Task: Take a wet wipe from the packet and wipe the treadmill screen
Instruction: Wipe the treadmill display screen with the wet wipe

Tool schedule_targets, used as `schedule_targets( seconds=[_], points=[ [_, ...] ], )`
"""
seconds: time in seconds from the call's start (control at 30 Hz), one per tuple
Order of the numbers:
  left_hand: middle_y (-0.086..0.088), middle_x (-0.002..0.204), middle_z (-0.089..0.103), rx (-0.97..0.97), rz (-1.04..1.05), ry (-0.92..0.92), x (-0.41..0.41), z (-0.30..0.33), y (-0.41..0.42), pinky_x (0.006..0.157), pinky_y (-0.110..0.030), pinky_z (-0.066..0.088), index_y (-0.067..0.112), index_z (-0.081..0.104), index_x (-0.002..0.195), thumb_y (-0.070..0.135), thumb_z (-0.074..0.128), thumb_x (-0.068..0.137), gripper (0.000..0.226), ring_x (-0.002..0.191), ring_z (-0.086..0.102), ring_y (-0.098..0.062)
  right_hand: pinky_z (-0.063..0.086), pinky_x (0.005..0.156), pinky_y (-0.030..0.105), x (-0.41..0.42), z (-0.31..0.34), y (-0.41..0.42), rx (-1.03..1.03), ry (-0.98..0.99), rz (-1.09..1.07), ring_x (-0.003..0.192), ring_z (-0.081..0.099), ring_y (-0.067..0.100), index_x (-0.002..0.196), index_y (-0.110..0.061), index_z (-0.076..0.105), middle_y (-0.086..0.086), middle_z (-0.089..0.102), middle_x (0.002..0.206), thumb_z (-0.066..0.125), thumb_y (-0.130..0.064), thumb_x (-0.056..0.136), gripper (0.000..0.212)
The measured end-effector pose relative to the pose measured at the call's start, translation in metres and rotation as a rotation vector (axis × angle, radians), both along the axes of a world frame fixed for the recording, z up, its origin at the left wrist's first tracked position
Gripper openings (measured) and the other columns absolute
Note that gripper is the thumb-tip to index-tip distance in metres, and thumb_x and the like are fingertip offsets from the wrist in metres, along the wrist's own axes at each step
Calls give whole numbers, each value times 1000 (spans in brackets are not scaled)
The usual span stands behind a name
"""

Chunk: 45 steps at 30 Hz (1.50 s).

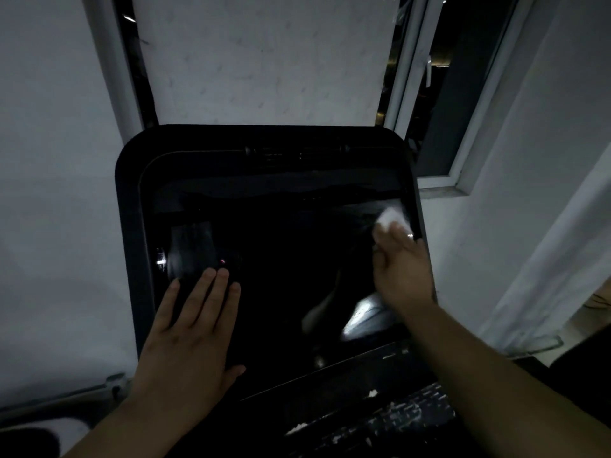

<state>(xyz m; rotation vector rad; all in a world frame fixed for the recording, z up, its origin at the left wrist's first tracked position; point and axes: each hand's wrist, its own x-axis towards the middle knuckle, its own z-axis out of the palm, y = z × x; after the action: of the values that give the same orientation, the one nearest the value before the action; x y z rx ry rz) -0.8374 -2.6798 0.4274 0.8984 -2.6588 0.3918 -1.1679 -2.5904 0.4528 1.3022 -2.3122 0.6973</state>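
Left hand [195, 320] flat, fingers straight, steadying dark screen [281, 259]. Right hand [401, 269] near upper right edge, pressing white wipe [391, 218] against glass.

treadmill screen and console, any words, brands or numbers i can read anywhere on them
No text can be read.
Glossy black treadmill screen: dark, only reflections and one small red dot of light, no characters.
Black console panel below the screen: pale marks that may be labels, too blurred and dim to read.
White wet wipe under the right hand: no print visible.
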Motion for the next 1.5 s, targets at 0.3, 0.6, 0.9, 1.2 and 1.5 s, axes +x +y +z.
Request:
schedule_targets(
  seconds=[0.3,0.6,0.9,1.2,1.5],
  points=[
    [-21,161,34,-38,2,-16,0,0,-1,117,-65,27,3,41,151,65,71,64,111,150,31,-34,17,122,57,-11,44,-34,37,-85,-21,151,31,33,154,-21,42,15,36,162,26,-40,93,67],
    [-21,160,36,15,37,-28,1,5,1,117,-63,27,2,45,149,63,87,51,123,150,32,-35,26,122,54,114,13,-45,74,328,422,136,52,31,132,-20,65,6,59,145,48,-24,84,52],
    [-21,163,31,-46,76,67,43,3,-5,120,-57,27,-3,39,151,60,53,80,96,153,26,-33,20,124,57,179,24,-70,216,420,629,145,41,31,140,-18,58,9,53,152,34,-28,87,58],
    [-19,166,21,43,159,140,68,-9,-11,121,-54,28,0,24,157,61,51,79,103,154,23,-30,18,124,55,214,16,-83,167,390,675,148,36,30,141,-16,58,7,51,154,35,-25,93,54],
    [-16,169,12,132,153,115,73,-9,-11,122,-51,27,4,15,160,60,77,68,124,156,16,-27,12,126,53,223,23,-98,188,352,598,153,26,25,152,-14,43,5,38,163,19,-30,92,67]
  ],
)
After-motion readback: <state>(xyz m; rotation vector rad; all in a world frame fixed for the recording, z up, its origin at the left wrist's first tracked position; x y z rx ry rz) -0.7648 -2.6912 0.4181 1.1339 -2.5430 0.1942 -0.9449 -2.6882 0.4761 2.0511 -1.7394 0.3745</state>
